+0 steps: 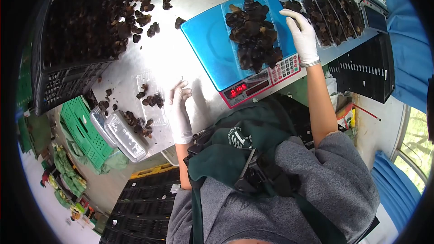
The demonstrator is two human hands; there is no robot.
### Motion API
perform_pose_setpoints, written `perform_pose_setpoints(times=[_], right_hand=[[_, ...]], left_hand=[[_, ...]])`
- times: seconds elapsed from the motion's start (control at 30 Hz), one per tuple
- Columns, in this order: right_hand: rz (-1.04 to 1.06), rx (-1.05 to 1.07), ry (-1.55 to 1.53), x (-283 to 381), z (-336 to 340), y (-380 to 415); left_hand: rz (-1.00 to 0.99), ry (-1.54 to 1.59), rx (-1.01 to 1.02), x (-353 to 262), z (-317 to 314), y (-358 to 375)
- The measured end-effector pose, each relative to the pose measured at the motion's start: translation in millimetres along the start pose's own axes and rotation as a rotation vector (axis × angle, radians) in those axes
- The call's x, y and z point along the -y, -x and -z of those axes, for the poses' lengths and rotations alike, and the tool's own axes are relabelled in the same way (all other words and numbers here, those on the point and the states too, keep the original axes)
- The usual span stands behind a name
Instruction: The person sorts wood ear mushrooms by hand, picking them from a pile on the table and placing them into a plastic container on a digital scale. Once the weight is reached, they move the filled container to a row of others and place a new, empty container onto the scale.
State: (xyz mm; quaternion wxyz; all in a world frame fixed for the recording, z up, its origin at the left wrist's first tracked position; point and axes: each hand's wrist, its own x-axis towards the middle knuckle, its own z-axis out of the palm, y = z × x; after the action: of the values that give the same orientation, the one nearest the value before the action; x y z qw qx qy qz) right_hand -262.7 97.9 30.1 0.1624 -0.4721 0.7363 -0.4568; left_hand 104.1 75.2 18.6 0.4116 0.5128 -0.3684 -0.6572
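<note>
A clear plastic tray (277, 25) heaped with dark wood ear mushrooms (253, 34) rests on the blue platform (203, 40) of a red-edged digital scale. Its lit red display (238, 90) appears to read 0.165. My right hand (304, 36), in a white glove, is just right of the tray at the platform's edge, fingers stretched out and holding nothing. Also gloved, my left hand (179, 110) hovers left of the scale, its fingers extended with nothing visible in them. Beside it, another clear tray (156, 83) has a few mushroom pieces at its lower end.
A black crate (68, 74) of mushrooms stands at the left, with a loose pile (124, 13) next to it. Filled trays (325, 20) line the right of the metal table (158, 58). Stacked clear containers (126, 135) sit at the near-left edge. Green crates (83, 126) are below.
</note>
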Motion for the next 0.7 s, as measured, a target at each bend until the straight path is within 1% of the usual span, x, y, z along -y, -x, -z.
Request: perform_pose_setpoints(times=[0.03, 0.13, 0.17, 0.27, 0.4, 0.43, 0.47, 0.53, 0.57, 0.6, 0.67, 0.7], right_hand=[[0.039, -0.033, 0.027, -3, 0, 1], [0.003, -0.040, -0.011, -4, 5, 2], [0.031, -0.054, -0.060, -9, 4, 0], [-0.069, -0.050, -0.091, 2, 10, 4], [-0.164, -0.008, -0.111, -6, 11, 17], [-0.199, 0.002, -0.149, -6, 10, 21], [-0.280, 0.041, -0.175, -5, 12, 25], [-0.247, 0.068, -0.180, -12, 7, 33], [-0.306, 0.068, -0.121, -15, 4, 36], [-0.265, 0.053, -0.086, -15, 2, 39], [-0.177, 0.000, -0.092, -10, 2, 43], [-0.212, -0.008, -0.139, -2, 6, 43]], left_hand=[[0.007, -0.011, 0.003, 0, -1, -1], [0.004, -0.055, 0.032, 0, -4, -4], [0.007, -0.062, 0.028, 0, -6, -4], [0.009, -0.085, 0.035, 0, -14, -5], [0.013, -0.162, 0.090, -2, -32, -12], [0.021, -0.192, 0.107, -3, -38, -13], [-0.007, -0.228, 0.148, -3, -45, -17], [-0.064, -0.298, 0.235, -1, -61, -26], [-0.091, -0.276, 0.254, 2, -72, -28], [-0.104, -0.309, 0.273, 4, -79, -28], [-0.158, -0.393, 0.243, 1, -77, -28], [-0.167, -0.426, 0.143, 3, -70, -24]])
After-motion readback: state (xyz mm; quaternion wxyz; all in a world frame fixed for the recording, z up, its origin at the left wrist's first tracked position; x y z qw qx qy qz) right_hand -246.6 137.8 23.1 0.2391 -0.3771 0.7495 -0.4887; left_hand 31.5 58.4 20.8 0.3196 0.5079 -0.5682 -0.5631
